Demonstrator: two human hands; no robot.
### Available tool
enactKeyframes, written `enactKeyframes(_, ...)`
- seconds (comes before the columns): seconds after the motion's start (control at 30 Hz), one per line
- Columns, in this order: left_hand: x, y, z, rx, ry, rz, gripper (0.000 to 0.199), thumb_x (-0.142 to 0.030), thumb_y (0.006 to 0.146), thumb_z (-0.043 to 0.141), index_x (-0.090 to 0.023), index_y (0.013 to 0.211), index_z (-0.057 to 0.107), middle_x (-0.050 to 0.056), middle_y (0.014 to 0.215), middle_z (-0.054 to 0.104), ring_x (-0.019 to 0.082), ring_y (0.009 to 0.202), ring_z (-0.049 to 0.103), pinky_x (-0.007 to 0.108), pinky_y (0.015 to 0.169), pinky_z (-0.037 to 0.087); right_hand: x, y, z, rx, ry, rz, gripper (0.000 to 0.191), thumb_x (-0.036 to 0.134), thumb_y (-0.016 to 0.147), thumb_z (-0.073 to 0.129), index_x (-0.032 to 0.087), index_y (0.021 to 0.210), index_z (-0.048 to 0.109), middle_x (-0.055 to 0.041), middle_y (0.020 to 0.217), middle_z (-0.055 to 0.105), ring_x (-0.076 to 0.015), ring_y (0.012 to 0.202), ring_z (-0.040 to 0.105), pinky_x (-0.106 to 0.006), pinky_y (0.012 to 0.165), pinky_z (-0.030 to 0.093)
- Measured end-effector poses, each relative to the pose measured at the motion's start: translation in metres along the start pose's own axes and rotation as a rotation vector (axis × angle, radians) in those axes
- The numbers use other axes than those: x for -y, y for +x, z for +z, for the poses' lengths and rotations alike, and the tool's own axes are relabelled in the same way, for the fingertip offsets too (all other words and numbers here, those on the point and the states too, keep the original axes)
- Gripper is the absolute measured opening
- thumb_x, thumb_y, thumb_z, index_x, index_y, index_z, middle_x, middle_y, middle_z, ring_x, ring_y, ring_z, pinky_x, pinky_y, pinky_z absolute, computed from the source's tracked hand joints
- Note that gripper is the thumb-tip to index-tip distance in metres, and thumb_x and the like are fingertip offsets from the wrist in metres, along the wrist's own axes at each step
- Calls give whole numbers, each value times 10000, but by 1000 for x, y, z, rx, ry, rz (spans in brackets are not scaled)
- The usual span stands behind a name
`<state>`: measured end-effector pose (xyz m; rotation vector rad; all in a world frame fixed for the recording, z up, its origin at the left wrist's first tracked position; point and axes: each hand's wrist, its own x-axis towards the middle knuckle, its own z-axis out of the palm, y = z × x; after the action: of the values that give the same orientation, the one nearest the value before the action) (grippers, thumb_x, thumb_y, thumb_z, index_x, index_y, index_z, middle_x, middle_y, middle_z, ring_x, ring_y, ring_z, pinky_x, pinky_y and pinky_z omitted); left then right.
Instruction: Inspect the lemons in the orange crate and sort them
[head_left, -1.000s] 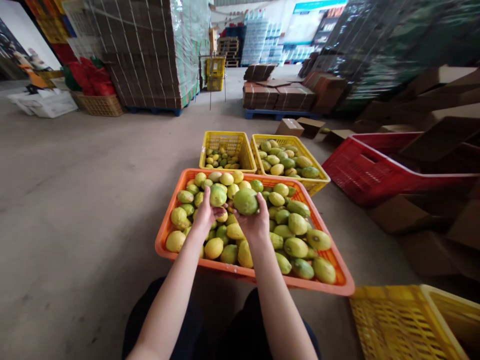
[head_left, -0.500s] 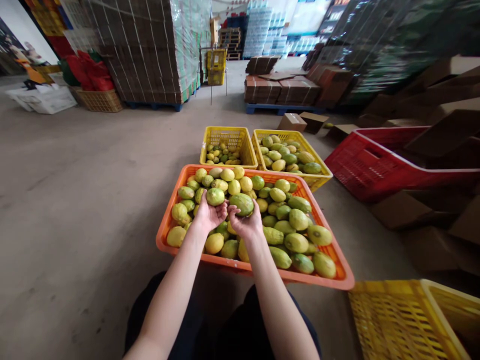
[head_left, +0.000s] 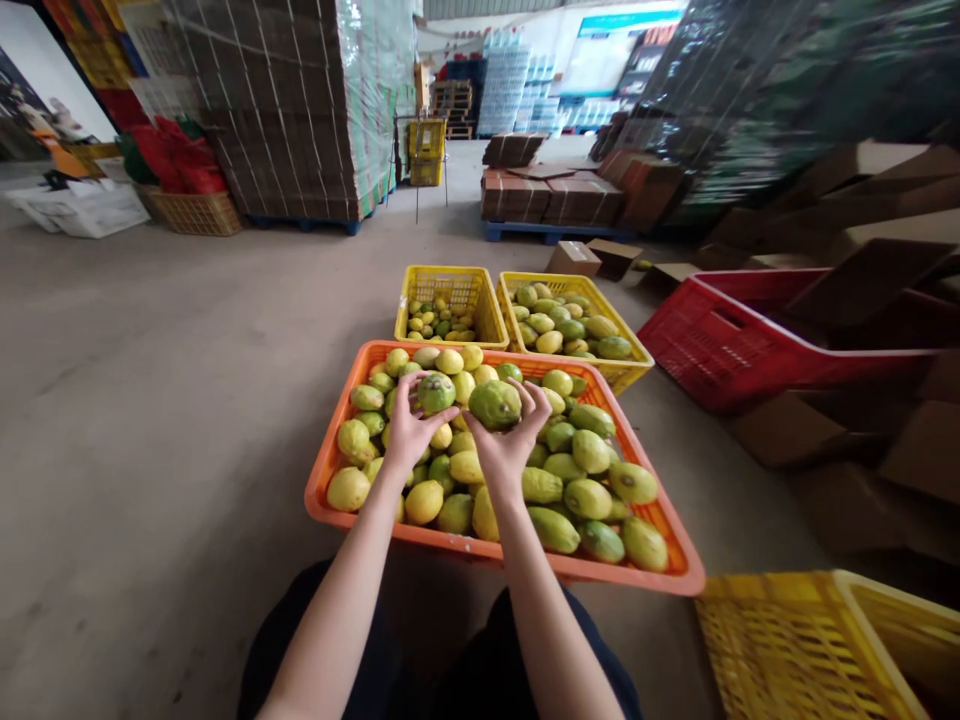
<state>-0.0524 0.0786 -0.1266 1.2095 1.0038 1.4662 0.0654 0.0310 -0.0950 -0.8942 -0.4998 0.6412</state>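
My left hand is closed around a smaller round green fruit with brownish marks on top. My right hand grips a larger, oval green fruit, thumb on the near left side and fingers on the right. The two fruits are held side by side, above the orange crate, which is filled with yellow and green fruit. Rounder yellow ones lie toward the left; longer green ones lie toward the right. Their exact kind is unclear.
Behind the orange crate stand two yellow crates of fruit. A red crate and loose cardboard boxes are on the right. Another yellow crate is at lower right. Wrapped pallets stand farther back.
Both hands have turned from palms-up cradling to gripping the fruits from the sides, and the fruits have been rotated and lifted slightly. The view has tilted up a little.
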Motion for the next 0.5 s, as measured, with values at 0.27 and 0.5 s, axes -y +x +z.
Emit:
enactKeyframes(0.27, -6, 1, -3, 122, -209, -42, 504, -524, 761, 925, -329, 1177, 716, 69, 1296, 755, 331, 1265, 719, 519, 1044, 621, -8, 13, -10, 126, 104, 230, 673, 19, 513, 936, 269, 1098, 716, 61, 1070, 773, -141, 1031, 720, -220, 908, 597)
enactKeyframes(0.5, -12, 3, -8, 106, -453, -365, 424, -602, 847, 803, -258, 1067, 689, 80, 1211, 794, 282, 1150, 763, 463, 1004, 642, 1, 19, -7, 155, 391, 558, 392, 223, 755, 742, 267, 1141, 687, 0, 957, 801, -244, 970, 786, -402, 893, 655)
